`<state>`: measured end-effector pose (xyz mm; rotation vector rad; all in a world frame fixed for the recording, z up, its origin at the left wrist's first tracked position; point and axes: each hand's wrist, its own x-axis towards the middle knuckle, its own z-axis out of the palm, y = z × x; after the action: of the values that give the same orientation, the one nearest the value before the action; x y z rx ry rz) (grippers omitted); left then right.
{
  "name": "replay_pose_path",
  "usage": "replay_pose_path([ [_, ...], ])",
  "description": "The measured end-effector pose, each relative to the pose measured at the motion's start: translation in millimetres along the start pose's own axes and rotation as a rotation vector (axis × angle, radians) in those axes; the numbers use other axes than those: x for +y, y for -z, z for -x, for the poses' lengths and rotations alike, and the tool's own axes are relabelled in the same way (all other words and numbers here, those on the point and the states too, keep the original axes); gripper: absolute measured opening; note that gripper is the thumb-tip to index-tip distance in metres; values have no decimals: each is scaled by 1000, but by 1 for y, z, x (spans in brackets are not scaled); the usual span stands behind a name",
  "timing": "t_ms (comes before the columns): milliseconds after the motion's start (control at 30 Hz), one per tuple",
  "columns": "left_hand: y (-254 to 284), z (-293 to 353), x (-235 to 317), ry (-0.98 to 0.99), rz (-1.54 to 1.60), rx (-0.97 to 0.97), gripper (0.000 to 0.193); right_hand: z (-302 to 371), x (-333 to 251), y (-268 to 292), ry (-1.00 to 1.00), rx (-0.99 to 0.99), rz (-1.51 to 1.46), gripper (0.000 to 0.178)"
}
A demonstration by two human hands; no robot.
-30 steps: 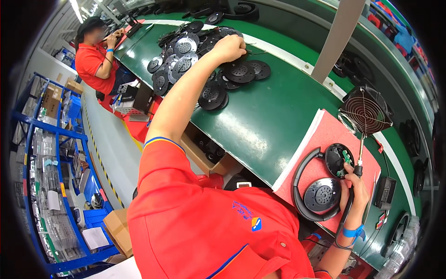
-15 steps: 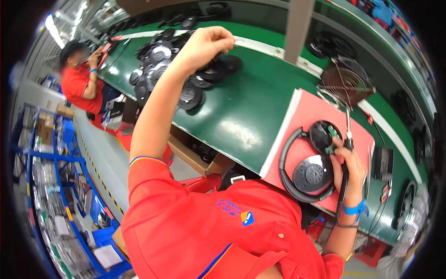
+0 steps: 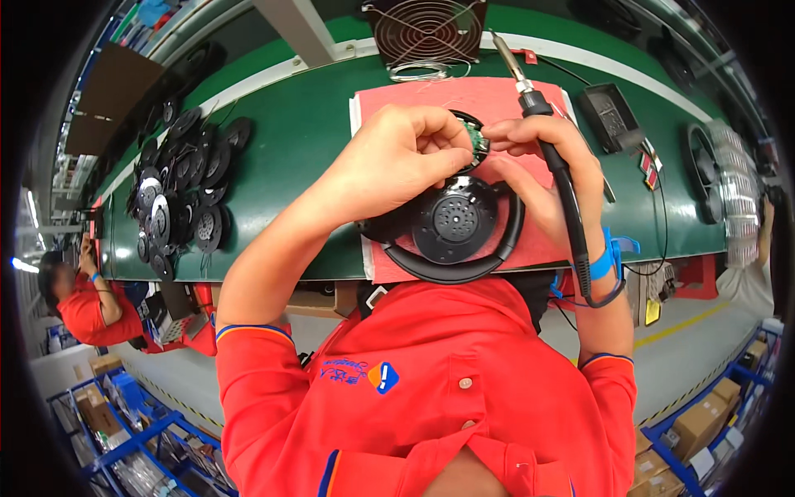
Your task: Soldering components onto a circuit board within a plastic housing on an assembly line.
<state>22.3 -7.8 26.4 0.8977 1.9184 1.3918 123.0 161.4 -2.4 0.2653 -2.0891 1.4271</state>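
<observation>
Black headphones lie on the pink mat [image 3: 389,265], with the headband [image 3: 447,272] curving toward me. The nearer ear cup [image 3: 454,222] shows a round black face with small holes. The farther cup holds a green circuit board [image 3: 478,142], partly covered by my fingers. My left hand [image 3: 402,157] is closed in a pinch at this board; whatever lies between its fingertips is hidden. Across from it, my right hand [image 3: 555,153] grips a soldering iron [image 3: 559,178], whose metal tip points away from me. The right fingertips are close to the board's edge.
A pile of black perforated discs [image 3: 178,190] covers the left of the green table [image 3: 290,137]. A fan with a wire guard [image 3: 426,33] stands behind the mat. At the right are a black box [image 3: 611,118] and stacked clear trays [image 3: 739,186]. A co-worker [image 3: 91,302] sits at far left.
My left hand has come from above the disc pile to the headphones' open cup. My right hand still holds the soldering iron by the board. The view has turned toward the mat.
</observation>
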Motion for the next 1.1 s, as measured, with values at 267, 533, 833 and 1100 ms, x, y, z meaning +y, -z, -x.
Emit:
replay_pose_path([
  [267, -9, -6, 2, -1, 97, -3, 15, -4, 0, -2, 66, 40, 131, 22],
  [533, -8, -11, -11, -112, 158, 79, 14, -9, 11, -11, 41, 75, 158, 24],
  [833, 0, -11, -14, -110, 202, 92, 11, -6, 13, -17, -108, 28, -44, 27],
  [1100, 2, -13, -16, -163, 86, 191, 12, -1, 17, -20, -159, -50, -44, 29],
])
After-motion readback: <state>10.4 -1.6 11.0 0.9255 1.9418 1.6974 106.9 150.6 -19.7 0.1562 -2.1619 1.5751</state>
